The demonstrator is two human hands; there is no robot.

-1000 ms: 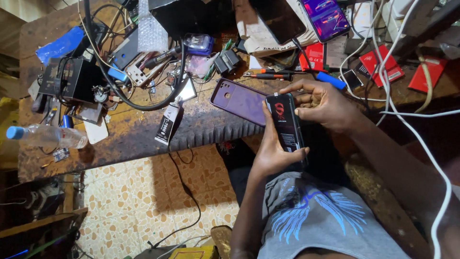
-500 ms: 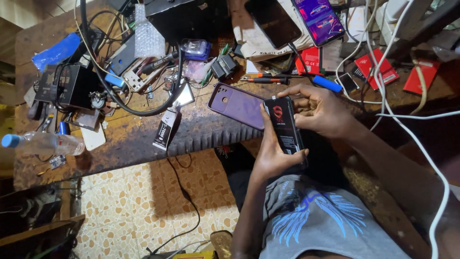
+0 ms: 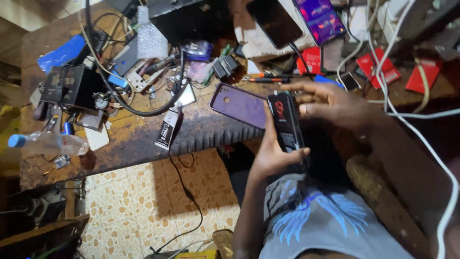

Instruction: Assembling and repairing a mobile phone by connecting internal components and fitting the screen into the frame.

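Hands at centre right of the frame, both on one black phone battery (image 3: pixel 285 125) with a red mark near its top. Left hand (image 3: pixel 274 154) below it, curled round the lower end, thumb along the left edge, fingertips wrapped over the right edge. Right hand (image 3: pixel 335 103) above and to the right, fingers half bent, tips pressed against the battery's upper right side. Battery held upright over the near edge of the bench (image 3: pixel 134 139), just in front of a purple phone (image 3: pixel 239 104) lying back-up on the wood, the two overlapping in view; touching or not, impossible to tell.

Left of the purple phone, a black glue tube (image 3: pixel 166 132) lying tilted. Far left, a clear plastic bottle (image 3: pixel 48 143) with a blue cap, on its side. Upper left, a black box (image 3: pixel 72 86) amid a tangle of cables. Upper right, red packets (image 3: pixel 383 67), white cables (image 3: pixel 397 115), a lit phone screen (image 3: pixel 320 19). Below the bench, patterned floor tiles (image 3: pixel 143 206).
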